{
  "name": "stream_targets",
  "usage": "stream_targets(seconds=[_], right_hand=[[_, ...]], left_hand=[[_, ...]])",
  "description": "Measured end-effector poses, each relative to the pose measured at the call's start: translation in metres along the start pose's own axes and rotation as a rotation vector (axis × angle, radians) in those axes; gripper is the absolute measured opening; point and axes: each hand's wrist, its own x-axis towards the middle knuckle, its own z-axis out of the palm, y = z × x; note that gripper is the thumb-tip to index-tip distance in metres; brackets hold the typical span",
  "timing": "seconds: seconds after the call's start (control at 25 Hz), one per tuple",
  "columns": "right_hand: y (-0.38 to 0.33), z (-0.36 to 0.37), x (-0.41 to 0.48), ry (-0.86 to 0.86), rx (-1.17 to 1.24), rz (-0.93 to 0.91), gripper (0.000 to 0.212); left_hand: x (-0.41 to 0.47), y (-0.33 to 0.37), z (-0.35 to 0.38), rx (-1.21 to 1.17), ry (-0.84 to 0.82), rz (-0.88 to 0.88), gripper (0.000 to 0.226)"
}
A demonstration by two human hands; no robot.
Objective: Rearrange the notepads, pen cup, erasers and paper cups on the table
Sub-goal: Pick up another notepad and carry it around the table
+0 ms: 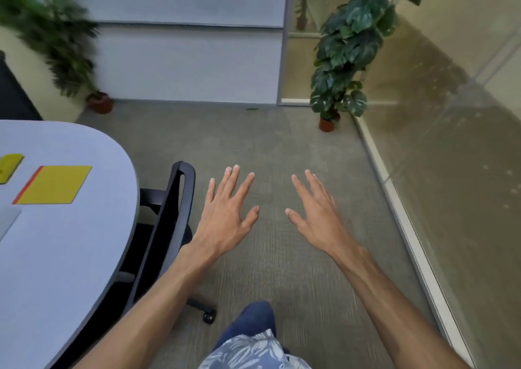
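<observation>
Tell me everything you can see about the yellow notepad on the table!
The yellow notepad is a flat, four-sided pad with a plain yellow cover and a thin red-orange strip along its left edge. It looks like paper or card. It is closed and lies flat on the grey table, near the rounded end, turned a bit askew. Nothing rests on it and no hand touches it. Another yellow thing lies apart to its left, cut off by the picture's edge.

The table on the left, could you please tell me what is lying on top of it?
On the table lies a yellow notepad with a red edge, and another yellow item is cut off by the frame. Both hands, left and right, hover empty over the carpet.
</observation>
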Motion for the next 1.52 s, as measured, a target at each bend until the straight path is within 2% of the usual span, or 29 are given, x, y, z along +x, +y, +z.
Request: stream_targets(seconds=[0.36,0.6,0.88,1.08,1.32,1.52], right_hand=[[0.024,0.018,0.211,-0.117,0.034,-0.182,0.076],[0.005,0.028,0.364,-0.209,0.035,-0.310,0.075],[-0.051,0.061,0.506,-0.299,0.075,-0.518,0.073],[-0.095,0.102,0.603,-0.414,0.093,-0.695,0.072],[-0.158,0.145,0.724,-0.546,0.098,-0.917,0.071],[-0.223,0.179,0.774,-0.669,0.082,-1.119,0.069]], left_hand=[[0.148,-0.066,0.031,0.053,0.064,-0.169,0.071],[0.250,-0.131,0.019,0.035,0.126,-0.335,0.073],[0.311,-0.216,-0.010,-0.011,0.267,-0.515,0.069],[0.346,-0.285,-0.018,0.013,0.343,-0.708,0.072],[0.391,-0.354,-0.032,0.029,0.450,-0.986,0.076],[0.395,-0.386,-0.045,0.038,0.512,-1.239,0.077]])
